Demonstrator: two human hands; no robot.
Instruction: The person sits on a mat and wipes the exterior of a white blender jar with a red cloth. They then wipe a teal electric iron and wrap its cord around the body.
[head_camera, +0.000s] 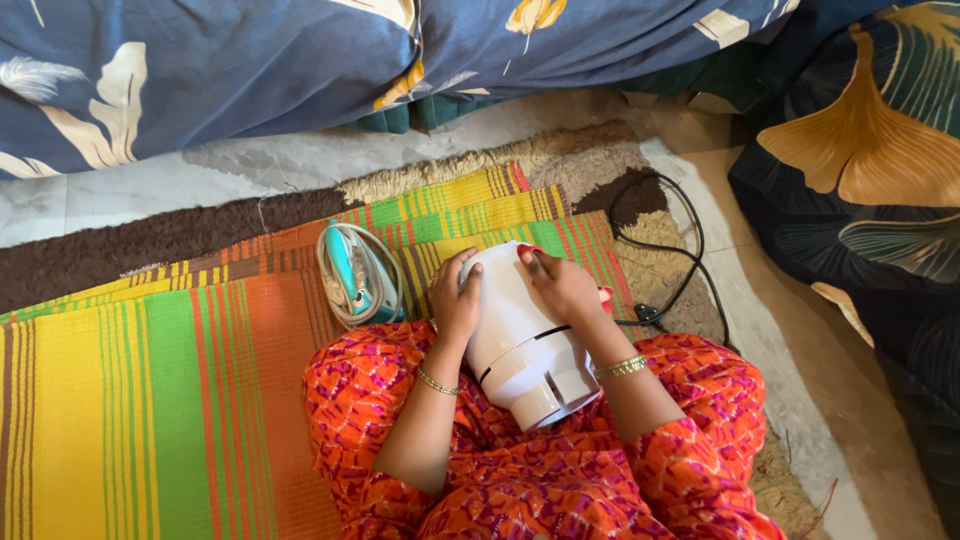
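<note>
White appliance (520, 340) on lap, gripped by left hand (455, 300) and right hand (562, 285)

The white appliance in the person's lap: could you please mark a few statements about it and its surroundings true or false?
1. Both hands, left hand and right hand, hold the white appliance. True.
2. The iron rests on the appliance. False: it lies beside it on the striped mat.
3. A black cord lies on the floor to the right. True.
4. The mat is plain blue. False: orange, green and yellow stripes.
</note>
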